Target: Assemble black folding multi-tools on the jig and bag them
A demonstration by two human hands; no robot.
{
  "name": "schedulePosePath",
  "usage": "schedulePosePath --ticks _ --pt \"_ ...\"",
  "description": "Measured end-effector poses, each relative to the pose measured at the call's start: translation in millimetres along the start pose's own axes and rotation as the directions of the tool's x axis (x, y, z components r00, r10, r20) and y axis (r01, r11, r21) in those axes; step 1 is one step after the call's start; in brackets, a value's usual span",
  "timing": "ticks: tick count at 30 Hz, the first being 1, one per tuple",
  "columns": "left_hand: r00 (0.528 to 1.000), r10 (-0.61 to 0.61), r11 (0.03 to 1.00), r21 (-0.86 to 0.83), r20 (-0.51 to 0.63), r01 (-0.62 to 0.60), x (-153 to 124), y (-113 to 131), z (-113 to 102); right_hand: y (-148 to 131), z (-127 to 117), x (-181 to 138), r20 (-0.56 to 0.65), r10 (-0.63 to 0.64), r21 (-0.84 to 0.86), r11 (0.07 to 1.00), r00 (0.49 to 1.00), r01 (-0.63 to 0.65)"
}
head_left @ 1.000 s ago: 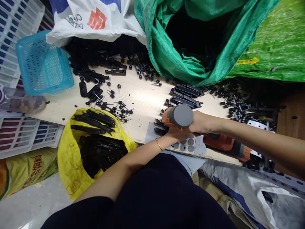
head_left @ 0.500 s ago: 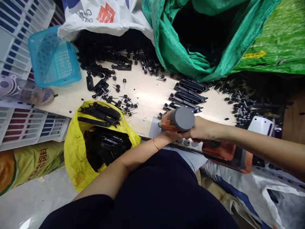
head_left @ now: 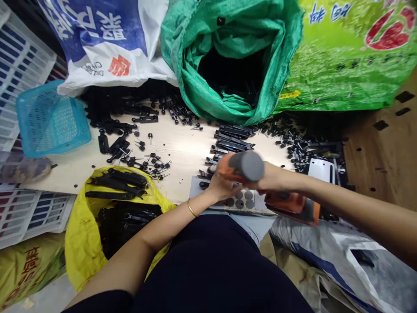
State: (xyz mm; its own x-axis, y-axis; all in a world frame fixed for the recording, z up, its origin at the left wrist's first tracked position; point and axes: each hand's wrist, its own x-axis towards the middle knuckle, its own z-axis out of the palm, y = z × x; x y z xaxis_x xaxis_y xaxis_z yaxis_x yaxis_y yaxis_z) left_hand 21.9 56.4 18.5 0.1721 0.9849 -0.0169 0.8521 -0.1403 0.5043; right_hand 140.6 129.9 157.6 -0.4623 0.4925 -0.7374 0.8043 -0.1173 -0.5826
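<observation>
My right hand [head_left: 272, 176] is wrapped round the grip of an orange and grey cordless drill [head_left: 239, 167], its round grey back end turned up towards me. Under the drill's front, my left hand [head_left: 220, 187] is closed, its fingertips partly hidden. A black plastic part [head_left: 204, 184] sticks out to the left of that hand, over a grey plate [head_left: 194, 186] at the table's near edge. Just beyond the drill lies a row of long black clip-like parts [head_left: 233, 141]. The drill's tip is blurred, and I cannot tell whether it touches anything.
A yellow bag [head_left: 76, 234] of black parts stands at left, near a blue basket [head_left: 52, 119]. Small pins [head_left: 156, 163] lie scattered on the table. A green sack [head_left: 182, 87] and a white sack [head_left: 107, 82] line the back. A white metal piece [head_left: 321, 169] sits at right.
The view has shifted, so more of the sacks shows at the back. The drill has come up off the plate, and a black part's end now shows beside my left hand.
</observation>
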Motion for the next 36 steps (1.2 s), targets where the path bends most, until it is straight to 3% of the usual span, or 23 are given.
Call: schedulePosePath --ticks 3,6,9,13,19,25,28,32,36 --pt "0.998 0.064 0.995 0.082 -0.027 -0.061 46 -11 -10 20 -48 -8 -0.165 0.127 0.098 0.989 0.978 -0.112" --pt "0.997 0.027 0.986 0.166 -0.073 -0.015 97 -26 -12 29 -86 -1 -0.269 0.173 0.181 0.975 0.948 -0.126" --pt "0.998 0.009 0.980 0.198 -0.059 0.003 126 -36 -7 30 -107 18 -0.229 0.195 0.168 0.973 0.954 -0.158" --pt "0.998 0.039 0.974 0.224 -0.039 -0.029 131 -40 -1 31 -121 46 -0.161 0.223 0.087 0.974 0.961 -0.211" --pt "1.000 0.011 0.979 0.205 0.004 -0.012 130 -41 -2 25 -122 61 -0.193 0.204 -0.056 0.974 0.960 -0.219" --pt "1.000 0.017 0.975 0.222 0.011 -0.019 126 -39 -5 33 -106 31 -0.176 0.216 0.113 0.974 0.960 -0.198" --pt "1.000 0.030 0.978 0.205 0.007 -0.031 124 -38 -6 37 -98 17 -0.120 0.272 0.168 0.953 0.955 -0.251" --pt "0.999 0.034 0.983 0.181 -0.002 -0.033 124 -40 -4 38 -89 22 -0.091 0.327 0.131 0.940 0.941 -0.315" --pt "0.999 0.046 0.984 0.173 0.003 -0.046 127 -42 -1 36 -87 34 -0.091 0.299 0.061 0.954 0.950 -0.295"
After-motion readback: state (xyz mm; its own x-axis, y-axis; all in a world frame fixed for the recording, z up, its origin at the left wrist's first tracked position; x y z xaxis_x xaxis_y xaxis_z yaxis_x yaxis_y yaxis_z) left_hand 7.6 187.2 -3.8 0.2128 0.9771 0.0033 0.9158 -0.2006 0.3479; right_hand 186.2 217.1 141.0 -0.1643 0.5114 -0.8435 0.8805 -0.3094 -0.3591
